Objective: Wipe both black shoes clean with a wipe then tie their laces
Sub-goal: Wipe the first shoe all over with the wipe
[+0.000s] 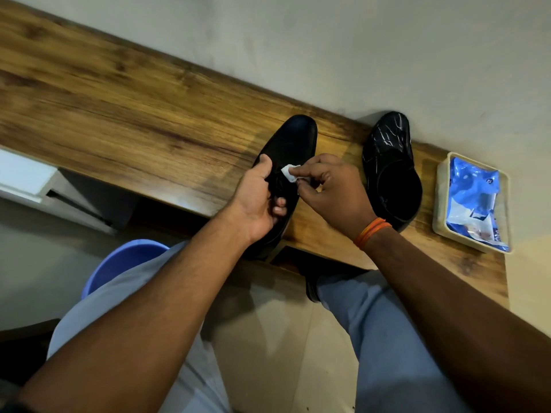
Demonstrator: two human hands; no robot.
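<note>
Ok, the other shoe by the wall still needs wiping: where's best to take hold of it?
Grip the right shoe at its heel collar, coming from the near side: the open mouth faces you, the toe points at the wall, so fingers can hook inside the rim.

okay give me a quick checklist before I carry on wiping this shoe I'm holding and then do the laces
1. Left hand steadies the left shoe: ok, fingers curl round its lace area.
2. Right hand holds the wipe: ok, pinched at the fingertips over the shoe.
3. Shoe fully on the wooden shelf: not ok, its heel overhangs the front edge.
4. Laces on this shoe tied: cannot tell, the hands hide them.
5. Right shoe wiped: not ok, pale streaks show on its toe.
6. Spare wipes within reach: ok, blue pack lies in the tray beside it.
</note>
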